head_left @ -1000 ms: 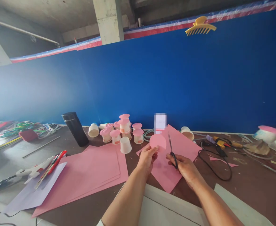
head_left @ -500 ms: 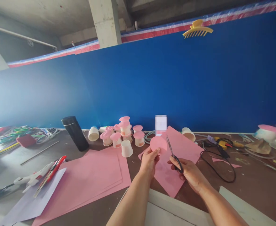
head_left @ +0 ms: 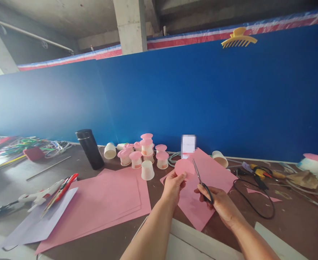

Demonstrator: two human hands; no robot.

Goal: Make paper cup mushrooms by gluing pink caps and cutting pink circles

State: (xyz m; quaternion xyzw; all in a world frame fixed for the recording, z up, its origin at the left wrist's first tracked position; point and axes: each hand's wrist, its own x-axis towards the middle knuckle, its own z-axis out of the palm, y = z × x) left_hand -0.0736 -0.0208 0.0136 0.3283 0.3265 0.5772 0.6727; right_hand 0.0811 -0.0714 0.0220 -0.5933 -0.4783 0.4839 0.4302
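Observation:
Between thumb and fingers, my left hand [head_left: 174,187] pinches a round pink paper disc [head_left: 184,168]. My right hand [head_left: 215,202] is closed around the black handles of a pair of scissors [head_left: 198,174]. The scissors point up and away, with their blades just right of the disc's edge. Whether the blades touch the paper I cannot tell. Beneath both hands lies a pink sheet [head_left: 210,169], turned at an angle on the brown table.
Left lie stacked pink sheets [head_left: 112,195], a lilac sheet [head_left: 47,220], a glue gun [head_left: 38,196] and a red cutter [head_left: 65,187]. Farther back stand a black bottle [head_left: 90,150] and several paper cups with pink discs [head_left: 147,148]. A black cable [head_left: 252,211] loops at right, before a blue partition [head_left: 159,94].
The view has shifted slightly, so most things sit a little farther right. Both hands keep their holds on the disc and the scissors.

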